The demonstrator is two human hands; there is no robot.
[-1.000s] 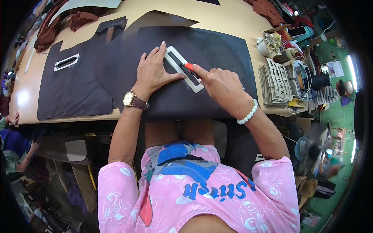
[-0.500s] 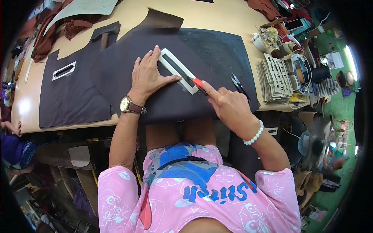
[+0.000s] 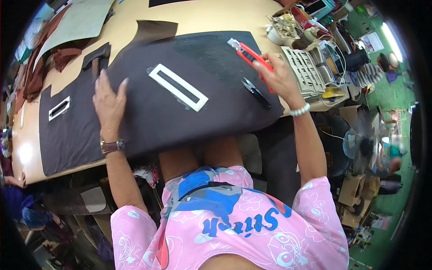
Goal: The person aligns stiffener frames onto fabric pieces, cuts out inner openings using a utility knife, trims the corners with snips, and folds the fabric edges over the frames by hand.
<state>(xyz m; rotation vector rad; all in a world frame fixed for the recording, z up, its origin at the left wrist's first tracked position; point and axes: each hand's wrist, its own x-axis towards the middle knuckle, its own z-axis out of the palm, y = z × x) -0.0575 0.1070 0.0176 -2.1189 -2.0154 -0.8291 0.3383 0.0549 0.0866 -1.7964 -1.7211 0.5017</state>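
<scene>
My right hand [image 3: 278, 77] is wrapped round a red cutter [image 3: 252, 55], raised above the right part of the dark sheet [image 3: 144, 112]. Fingers apart, my left hand [image 3: 109, 101] is over the sheet's left part and holds nothing. Between my hands a white rectangular frame [image 3: 164, 82] lies slanted on the sheet, with a long slot in its middle. Black snips [image 3: 256, 93] rest below the cutter. Farther left, a smaller white frame [image 3: 59, 109] lies on dark material. A hammer [image 3: 95, 67] is just beyond my left fingertips.
Stacked pale slotted templates [image 3: 303, 72] stand at the table's right edge, beside a white pot [image 3: 275, 35] and a black cylinder [image 3: 354, 58]. Brown scraps [image 3: 65, 58] and a pale sheet [image 3: 81, 24] lie at the back left. Another person's hand [image 3: 17, 181] is at the far left edge.
My left hand has left the white frame and moved left. My right hand has lifted the cutter away from the frame, up and right. The view has shifted too.
</scene>
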